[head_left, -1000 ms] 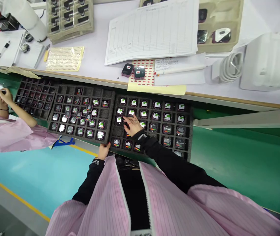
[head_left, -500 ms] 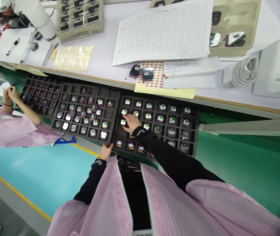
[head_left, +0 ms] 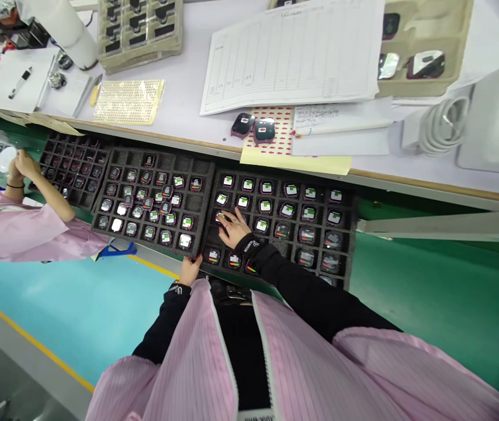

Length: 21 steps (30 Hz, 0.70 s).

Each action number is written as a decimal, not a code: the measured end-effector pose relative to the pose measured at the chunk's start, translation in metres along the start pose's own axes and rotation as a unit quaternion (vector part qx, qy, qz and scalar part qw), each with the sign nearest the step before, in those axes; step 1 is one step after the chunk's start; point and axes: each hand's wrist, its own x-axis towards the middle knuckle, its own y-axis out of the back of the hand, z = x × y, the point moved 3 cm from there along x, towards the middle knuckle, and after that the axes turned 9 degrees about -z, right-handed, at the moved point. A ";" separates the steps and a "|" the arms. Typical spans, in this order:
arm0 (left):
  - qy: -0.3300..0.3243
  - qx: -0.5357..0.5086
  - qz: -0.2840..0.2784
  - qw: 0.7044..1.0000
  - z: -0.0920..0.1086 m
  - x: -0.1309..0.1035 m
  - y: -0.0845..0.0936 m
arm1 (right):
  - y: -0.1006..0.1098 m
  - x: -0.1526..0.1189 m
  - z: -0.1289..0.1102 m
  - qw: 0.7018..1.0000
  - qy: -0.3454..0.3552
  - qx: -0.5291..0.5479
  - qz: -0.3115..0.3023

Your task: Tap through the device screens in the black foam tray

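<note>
Devices (head_left: 228, 180) in tray (head_left: 352, 234), papers (head_left: 291, 61) behind

Device-filled trays (head_left: 211, 234) beneath and left of the fingers (head_left: 229, 225) of the right hand (head_left: 234, 231), a workbench (head_left: 188, 76) beyond them and a co-worker (head_left: 34, 231) farther left are indicating a factory workshop.

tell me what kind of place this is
Probably an electronics assembly or inspection line: foam trays hold rows of small watch-like devices, a marked form lies on the bench, and a co-worker in a similar pink garment works alongside.
</note>
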 end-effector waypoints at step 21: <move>-0.021 0.009 -0.012 1.000 0.001 -0.002 -0.001 | 0.008 0.044 0.031 0.998 -0.045 0.040 0.030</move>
